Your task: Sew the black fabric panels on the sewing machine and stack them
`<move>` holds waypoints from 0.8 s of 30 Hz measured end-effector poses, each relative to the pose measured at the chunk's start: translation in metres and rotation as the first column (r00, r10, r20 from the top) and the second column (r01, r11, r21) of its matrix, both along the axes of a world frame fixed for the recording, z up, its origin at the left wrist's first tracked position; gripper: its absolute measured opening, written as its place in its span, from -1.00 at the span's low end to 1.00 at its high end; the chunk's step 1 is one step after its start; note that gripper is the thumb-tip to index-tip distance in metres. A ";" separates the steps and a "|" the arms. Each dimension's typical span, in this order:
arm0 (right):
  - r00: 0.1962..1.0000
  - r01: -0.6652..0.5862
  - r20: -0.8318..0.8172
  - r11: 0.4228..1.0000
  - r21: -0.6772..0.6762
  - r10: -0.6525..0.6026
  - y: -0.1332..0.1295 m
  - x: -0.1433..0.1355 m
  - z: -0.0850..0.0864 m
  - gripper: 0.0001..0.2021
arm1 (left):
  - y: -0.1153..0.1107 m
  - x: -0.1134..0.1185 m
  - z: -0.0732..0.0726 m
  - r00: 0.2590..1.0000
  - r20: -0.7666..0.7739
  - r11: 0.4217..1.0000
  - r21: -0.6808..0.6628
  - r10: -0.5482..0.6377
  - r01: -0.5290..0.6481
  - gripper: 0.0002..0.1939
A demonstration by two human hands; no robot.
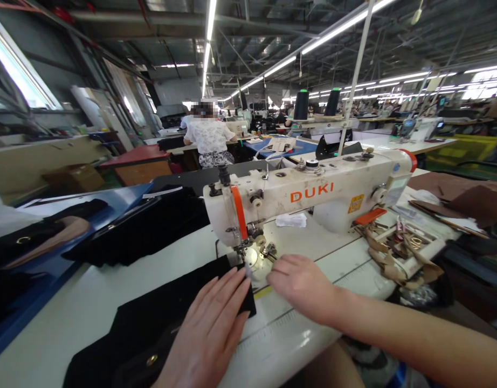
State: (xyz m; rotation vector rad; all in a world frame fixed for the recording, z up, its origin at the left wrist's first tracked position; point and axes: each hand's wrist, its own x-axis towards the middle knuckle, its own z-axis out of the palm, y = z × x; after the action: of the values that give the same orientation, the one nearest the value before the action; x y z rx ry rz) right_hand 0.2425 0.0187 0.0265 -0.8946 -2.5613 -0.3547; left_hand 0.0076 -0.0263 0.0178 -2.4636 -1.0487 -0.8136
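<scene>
Flat on the black fabric piece (151, 307) lies my left hand (216, 323), its fingers stretched toward the needle area of the white sewing machine (281, 199). The fabric's far corner is under the presser foot (243, 256). A brass eyelet (152, 360) shows in the fabric near my left wrist. My right hand (299, 283) is closed beside the metal guide (269, 251), right of the needle; what its fingers hold, if anything, is hidden.
A tray (426, 248) with scissors and scraps sits at the right. Black fabric (147, 226) lies behind at the left, beside a blue surface (42, 293). Brown pieces (470, 196) lie far right. A person (208, 134) sits ahead with their back turned.
</scene>
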 end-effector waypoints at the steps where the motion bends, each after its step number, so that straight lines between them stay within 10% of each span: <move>1: 0.999 -0.053 -0.004 0.999 0.002 0.053 -0.006 -0.014 -0.002 -0.86 | 0.001 0.004 0.000 1.000 -0.011 1.000 -0.006 -0.027 0.026 -0.51; 11: 0.959 -0.143 -0.267 0.976 -0.164 0.095 -0.007 -0.039 -0.015 -0.82 | 0.026 -0.025 -0.009 0.998 0.055 0.999 -0.037 -0.019 0.021 -0.69; 24: 0.978 -0.205 -0.099 0.934 -0.293 0.184 -0.008 -0.052 -0.026 -0.66 | 0.056 -0.043 -0.007 1.000 0.005 0.985 -0.173 -0.001 0.002 -0.68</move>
State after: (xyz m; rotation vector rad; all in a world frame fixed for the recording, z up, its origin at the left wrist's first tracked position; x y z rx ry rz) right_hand 0.1901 0.0109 0.0001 -0.7267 -2.6511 0.1304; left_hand -0.0357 0.0300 0.0106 -2.6061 -1.1646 -0.7590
